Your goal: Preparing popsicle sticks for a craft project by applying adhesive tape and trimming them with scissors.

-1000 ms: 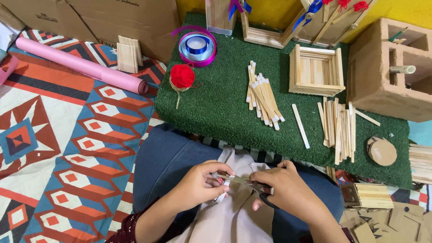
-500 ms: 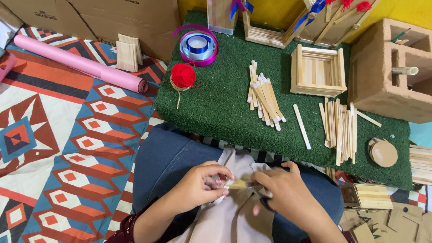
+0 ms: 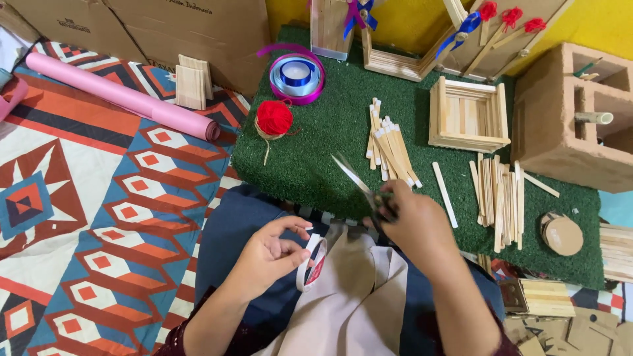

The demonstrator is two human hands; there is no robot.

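Scissors are pointing up and away with blades slightly parted, their tips hanging over the near edge of the green turf mat, and the right hand is wrapping closed around their handles. Just nearer than that mat edge, over the lap, the left hand is pinching a white tape roll between thumb and fingers, its red inner label showing. On the mat itself, a red yarn ball is sitting near the left edge, a purple-and-blue ribbon spool behind it, a loose pile of wooden sticks lying mid-mat, and a square stick-built box standing toward the right. Brown cardboard boxes with dark print are leaning beyond the mat's far left corner, and a pink paper roll is lying on the patterned rug left of the mat. Open turf is showing between yarn and sticks; a brick block is crowding the mat's right edge.
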